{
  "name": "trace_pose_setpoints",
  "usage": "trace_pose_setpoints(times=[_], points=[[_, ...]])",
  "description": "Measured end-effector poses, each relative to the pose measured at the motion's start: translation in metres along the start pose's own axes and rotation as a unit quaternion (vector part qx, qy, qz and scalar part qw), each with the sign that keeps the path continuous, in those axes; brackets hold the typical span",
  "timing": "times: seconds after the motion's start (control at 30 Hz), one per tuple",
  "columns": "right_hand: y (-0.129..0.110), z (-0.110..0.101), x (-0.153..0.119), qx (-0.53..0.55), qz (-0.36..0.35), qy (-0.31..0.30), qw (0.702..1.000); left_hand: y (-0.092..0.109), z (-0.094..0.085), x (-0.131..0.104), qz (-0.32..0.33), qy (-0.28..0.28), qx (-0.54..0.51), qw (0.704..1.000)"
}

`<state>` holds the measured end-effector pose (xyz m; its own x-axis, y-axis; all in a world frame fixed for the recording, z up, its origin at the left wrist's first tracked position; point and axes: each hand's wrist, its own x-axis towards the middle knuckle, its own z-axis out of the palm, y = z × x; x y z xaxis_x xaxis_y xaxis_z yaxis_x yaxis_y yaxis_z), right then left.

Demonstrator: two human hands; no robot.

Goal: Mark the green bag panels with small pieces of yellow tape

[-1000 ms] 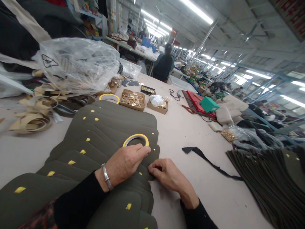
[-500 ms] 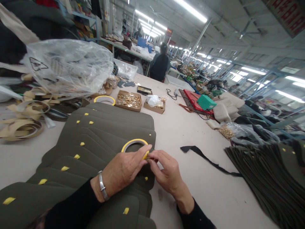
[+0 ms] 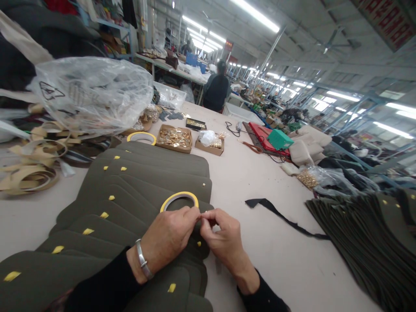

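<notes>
A roll of yellow tape [image 3: 179, 196] stands out beyond the fingers of my left hand [image 3: 170, 229], which is closed around its near side. My right hand [image 3: 224, 234] is pinched, its thumb and forefinger meeting the left fingertips; what lies between them is too small to make out. Both hands are over the right edge of overlapping dark olive panels [image 3: 156, 169]. Small yellow tape pieces [image 3: 88, 232] dot these panels. A small shiny metal stud [image 3: 204, 185] shows on one panel just beyond the hands.
Beyond the panels lie another tape roll [image 3: 141, 138], a box of gold-coloured metal parts [image 3: 174, 138] and a smaller box [image 3: 209, 146]. A black strip [image 3: 286, 219] and stacked olive panels [image 3: 364, 234] lie right. A plastic bag [image 3: 94, 95] bulges left; a person [image 3: 217, 91] sits further back.
The tape roll has shifted slightly left, and the yellow tape at my left fingertips no longer shows. My left fingers have curled in, bringing both hands' fingertips together.
</notes>
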<state>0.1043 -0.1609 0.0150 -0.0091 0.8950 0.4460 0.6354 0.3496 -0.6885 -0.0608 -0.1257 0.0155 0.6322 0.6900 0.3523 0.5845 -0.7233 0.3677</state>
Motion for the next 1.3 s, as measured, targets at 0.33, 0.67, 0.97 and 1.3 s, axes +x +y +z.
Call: trace_pose_setpoints(times=[0.33,0.67,0.97,1.3], points=[[-0.011,0.005,0.004,0.159,0.236,0.004,0.959,0.001,0.008,-0.004,0.043,0.121,0.030,0.991],[-0.013,0.011,0.005,0.144,0.222,0.022,0.964,0.003,0.006,-0.006,0.046,0.148,0.010,0.988],[0.038,-0.022,0.010,0.313,0.359,-0.014,0.879,0.011,0.007,-0.005,0.002,0.019,0.084,0.996],[0.039,-0.008,0.007,0.193,0.338,-0.090,0.917,0.008,0.005,0.003,-0.053,-0.134,0.124,0.982]])
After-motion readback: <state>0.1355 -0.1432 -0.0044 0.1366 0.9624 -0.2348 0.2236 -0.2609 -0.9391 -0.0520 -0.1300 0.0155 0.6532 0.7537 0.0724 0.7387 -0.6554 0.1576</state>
